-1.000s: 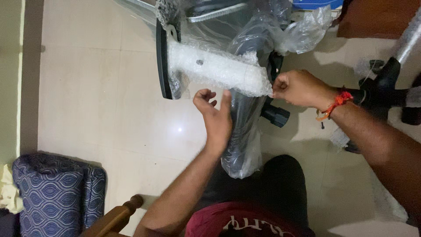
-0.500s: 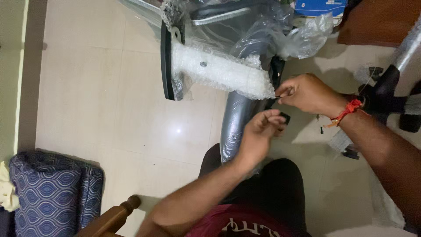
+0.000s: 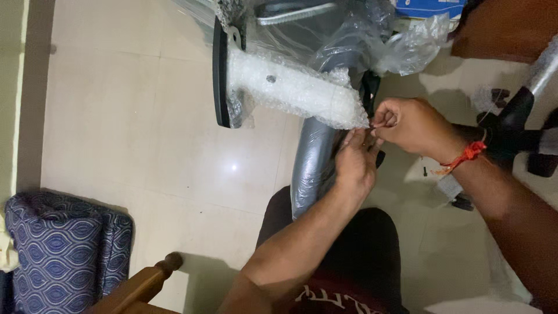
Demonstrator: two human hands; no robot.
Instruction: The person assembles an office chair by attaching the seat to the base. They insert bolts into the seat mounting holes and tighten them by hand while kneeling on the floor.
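Hands together — left hand [image 3: 356,166] risen to right hand [image 3: 410,125], both pinching bubble wrap [image 3: 302,93] end.

My left hand [image 3: 354,166] has come up from below the bubble-wrapped part [image 3: 290,90] and now meets my right hand [image 3: 410,125] at the wrap's tapered end. Its fingers [image 3: 356,137], open and curled a second ago, now pinch the wrap's edge beside the right fingertips.
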